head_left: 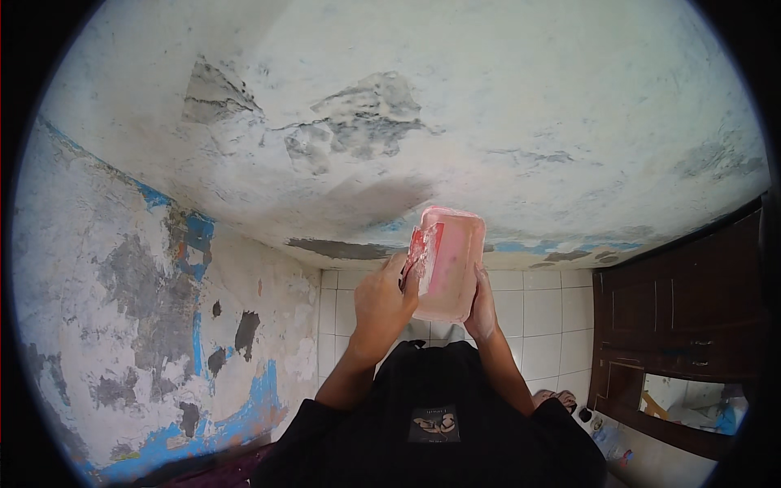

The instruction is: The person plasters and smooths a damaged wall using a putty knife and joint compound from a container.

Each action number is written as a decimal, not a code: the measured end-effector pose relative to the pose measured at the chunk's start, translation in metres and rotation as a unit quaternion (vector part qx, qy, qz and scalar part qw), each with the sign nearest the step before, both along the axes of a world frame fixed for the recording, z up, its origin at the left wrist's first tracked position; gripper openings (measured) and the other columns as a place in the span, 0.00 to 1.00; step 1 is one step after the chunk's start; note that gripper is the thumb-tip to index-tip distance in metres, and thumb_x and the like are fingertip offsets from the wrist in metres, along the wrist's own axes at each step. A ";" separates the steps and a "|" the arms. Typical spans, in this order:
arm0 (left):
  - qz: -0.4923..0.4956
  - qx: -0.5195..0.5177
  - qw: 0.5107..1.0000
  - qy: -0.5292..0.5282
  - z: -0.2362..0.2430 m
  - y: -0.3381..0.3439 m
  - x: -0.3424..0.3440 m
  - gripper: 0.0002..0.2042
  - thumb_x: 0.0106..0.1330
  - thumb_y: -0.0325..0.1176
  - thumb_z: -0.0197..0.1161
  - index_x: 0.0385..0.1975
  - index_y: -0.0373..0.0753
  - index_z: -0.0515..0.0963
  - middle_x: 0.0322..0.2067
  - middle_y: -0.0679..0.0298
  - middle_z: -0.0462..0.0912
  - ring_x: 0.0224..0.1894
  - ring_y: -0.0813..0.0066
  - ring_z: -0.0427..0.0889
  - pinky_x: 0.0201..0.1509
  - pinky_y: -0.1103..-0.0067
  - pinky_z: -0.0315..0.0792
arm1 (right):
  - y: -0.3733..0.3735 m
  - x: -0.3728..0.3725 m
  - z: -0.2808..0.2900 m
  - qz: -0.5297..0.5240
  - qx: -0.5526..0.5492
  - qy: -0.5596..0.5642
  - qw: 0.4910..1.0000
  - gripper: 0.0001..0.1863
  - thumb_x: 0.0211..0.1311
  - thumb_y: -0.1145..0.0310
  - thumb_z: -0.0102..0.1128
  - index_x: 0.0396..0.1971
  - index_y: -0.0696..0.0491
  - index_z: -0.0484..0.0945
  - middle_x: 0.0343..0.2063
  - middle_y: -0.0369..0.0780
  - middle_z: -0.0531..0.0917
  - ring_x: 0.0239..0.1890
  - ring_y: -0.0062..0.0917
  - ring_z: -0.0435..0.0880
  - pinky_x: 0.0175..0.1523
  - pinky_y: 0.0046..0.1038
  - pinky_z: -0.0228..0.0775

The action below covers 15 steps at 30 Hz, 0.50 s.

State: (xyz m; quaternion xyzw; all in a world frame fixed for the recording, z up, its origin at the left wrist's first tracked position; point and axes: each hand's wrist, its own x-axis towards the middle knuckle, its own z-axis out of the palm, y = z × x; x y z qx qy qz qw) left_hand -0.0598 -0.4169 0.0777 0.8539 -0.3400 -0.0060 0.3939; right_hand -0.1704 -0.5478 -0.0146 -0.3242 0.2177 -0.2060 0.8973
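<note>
In front of my chest is a pink rectangular plastic tub (476, 232), tilted so its inside shows, with pale smears along its rim and walls. My right hand (482, 305) grips it by its right side, fingers behind and thumb along the edge. My left hand (382, 299) is closed on a red putty scraper (425, 259), whose flat blade lies over the tub's left part and is streaked with white paste. Its handle is mostly hidden by my fingers. Facing me is a whitish wall (521, 89) with a bare grey patch (370, 114).
On the left, another wall (146, 301) shows peeling paint in white, grey and blue. A dark wooden cabinet (691, 301) stands on the right, with an open lower shelf. White tiles (541, 333) cover the floor. Several small items (606, 435) lie beside the cabinet.
</note>
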 end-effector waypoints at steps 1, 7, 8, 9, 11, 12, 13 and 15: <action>0.002 0.017 1.000 -0.004 0.001 -0.001 -0.001 0.07 0.65 0.33 0.62 0.35 0.36 0.79 0.24 0.52 0.82 0.25 0.53 0.82 0.30 0.65 0.72 | 0.000 -0.001 -0.003 0.010 0.008 -0.002 1.000 0.28 0.78 0.50 0.39 0.69 0.52 0.56 0.63 0.40 0.68 0.66 0.26 0.67 0.70 0.32 0.60; -0.008 0.054 0.998 -0.007 -0.002 -0.002 -0.008 0.08 0.66 0.36 0.61 0.35 0.37 0.79 0.22 0.52 0.81 0.25 0.51 0.82 0.30 0.65 0.72 | 0.006 0.003 -0.004 0.000 0.008 0.000 1.000 0.29 0.78 0.50 0.38 0.69 0.53 0.58 0.63 0.41 0.71 0.65 0.28 0.71 0.68 0.34 0.64; -0.013 0.074 0.997 -0.006 -0.003 -0.002 -0.009 0.09 0.67 0.36 0.61 0.35 0.37 0.79 0.22 0.51 0.81 0.25 0.51 0.82 0.30 0.64 0.72 | 0.007 0.003 -0.003 0.004 0.018 -0.006 1.000 0.29 0.78 0.50 0.38 0.69 0.53 0.59 0.63 0.41 0.72 0.64 0.29 0.72 0.68 0.33 0.64; -0.013 0.074 0.997 -0.005 -0.003 -0.004 -0.011 0.09 0.67 0.36 0.61 0.35 0.37 0.79 0.22 0.51 0.81 0.25 0.51 0.82 0.30 0.64 0.72 | 0.009 0.004 -0.004 0.004 0.018 -0.006 1.000 0.29 0.78 0.50 0.38 0.69 0.53 0.59 0.63 0.41 0.72 0.64 0.29 0.72 0.68 0.33 0.64; -0.027 0.051 0.998 0.025 -0.002 -0.008 -0.016 0.09 0.67 0.36 0.60 0.34 0.36 0.80 0.22 0.50 0.81 0.26 0.49 0.82 0.29 0.63 0.71 | 0.011 0.004 -0.006 0.000 0.041 -0.018 0.999 0.29 0.78 0.50 0.37 0.69 0.53 0.60 0.61 0.40 0.73 0.63 0.28 0.73 0.68 0.33 0.64; -0.027 0.052 0.998 0.025 -0.001 -0.009 -0.018 0.09 0.67 0.36 0.60 0.34 0.36 0.80 0.22 0.50 0.81 0.26 0.49 0.82 0.29 0.63 0.71 | 0.011 0.004 -0.007 0.000 0.042 -0.018 0.999 0.29 0.78 0.50 0.37 0.69 0.53 0.60 0.61 0.40 0.73 0.63 0.28 0.73 0.68 0.33 0.64; -0.042 0.043 0.998 0.035 0.000 -0.012 -0.021 0.09 0.67 0.36 0.60 0.33 0.36 0.80 0.22 0.49 0.81 0.26 0.48 0.81 0.29 0.62 0.72 | 0.011 0.004 -0.010 0.016 0.041 -0.027 0.999 0.29 0.78 0.50 0.36 0.70 0.53 0.57 0.64 0.41 0.70 0.66 0.29 0.70 0.70 0.33 0.61; -0.055 0.033 0.997 0.044 -0.003 -0.020 -0.028 0.09 0.66 0.36 0.60 0.33 0.36 0.80 0.22 0.48 0.80 0.26 0.47 0.81 0.29 0.61 0.72 | 0.013 0.005 -0.010 0.034 0.040 -0.036 0.998 0.30 0.79 0.50 0.35 0.72 0.52 0.53 0.66 0.41 0.67 0.68 0.29 0.67 0.72 0.32 0.57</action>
